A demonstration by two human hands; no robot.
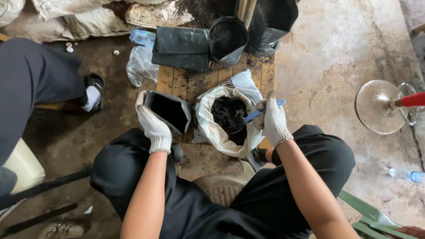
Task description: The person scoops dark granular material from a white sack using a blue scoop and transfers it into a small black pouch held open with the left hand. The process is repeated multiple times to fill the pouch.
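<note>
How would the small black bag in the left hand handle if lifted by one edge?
The black bag looks like thin, creased film, so probably floppy. It appears empty, so likely light. The left hand props its mouth open, so it may collapse if released.

We see soft, even daylight, brightest on the concrete floor [336, 53] at the right, dimmer toward the left. Shadows are faint and diffuse. The black grow bags [221, 37] swallow detail. Focus is sharp at the centre; the wide lens bends the edges, and glare whitens the round metal stool base [376, 106].
</note>
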